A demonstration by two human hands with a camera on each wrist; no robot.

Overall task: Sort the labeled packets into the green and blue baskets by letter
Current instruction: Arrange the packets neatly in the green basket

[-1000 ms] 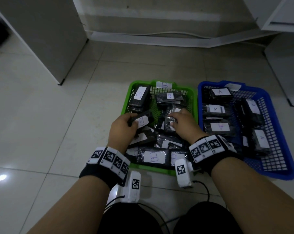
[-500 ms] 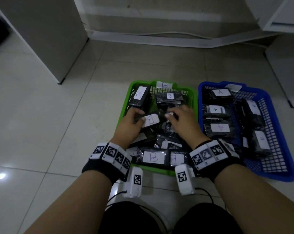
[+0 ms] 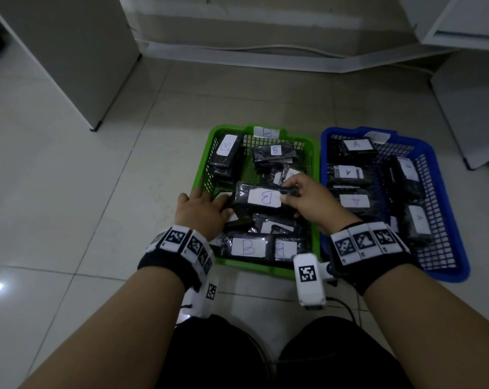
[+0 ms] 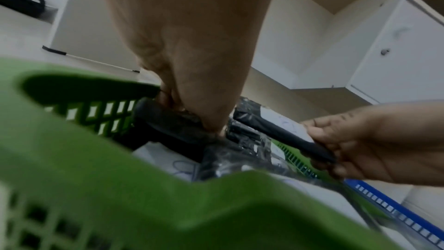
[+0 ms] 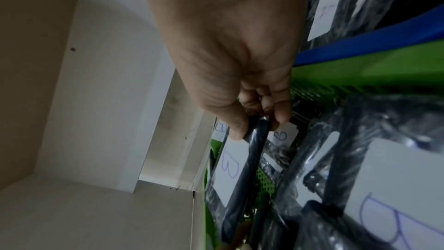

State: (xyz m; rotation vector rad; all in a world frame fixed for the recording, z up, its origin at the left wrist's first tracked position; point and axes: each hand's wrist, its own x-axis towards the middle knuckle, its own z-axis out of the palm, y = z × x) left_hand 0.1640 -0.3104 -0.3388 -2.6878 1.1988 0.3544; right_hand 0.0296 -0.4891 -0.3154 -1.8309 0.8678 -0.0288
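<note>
In the head view the green basket point(image 3: 205, 155) holds several black packets with white B labels, and the blue basket point(image 3: 445, 272) to its right holds A packets. My right hand point(image 3: 286, 190) pinches the right end of one B packet point(image 3: 261, 197) and holds it just above the pile. The right wrist view shows thumb and fingers of that hand point(image 5: 259, 126) clamped on the packet's edge point(image 5: 230, 168). My left hand point(image 3: 223, 206) is at the basket's left wall. In the left wrist view its fingertips point(image 4: 211, 126) are bunched down on another black packet point(image 4: 168, 119).
Both baskets stand side by side on pale floor tiles in front of my knees. A white cabinet point(image 3: 69, 51) stands at the back left and white furniture point(image 3: 468, 113) at the right. A cable point(image 3: 265, 47) runs along the back wall.
My right hand has taken hold of the B packet's right end and the packet now lies level, label up. My left hand has slid back to the basket's left wall.
</note>
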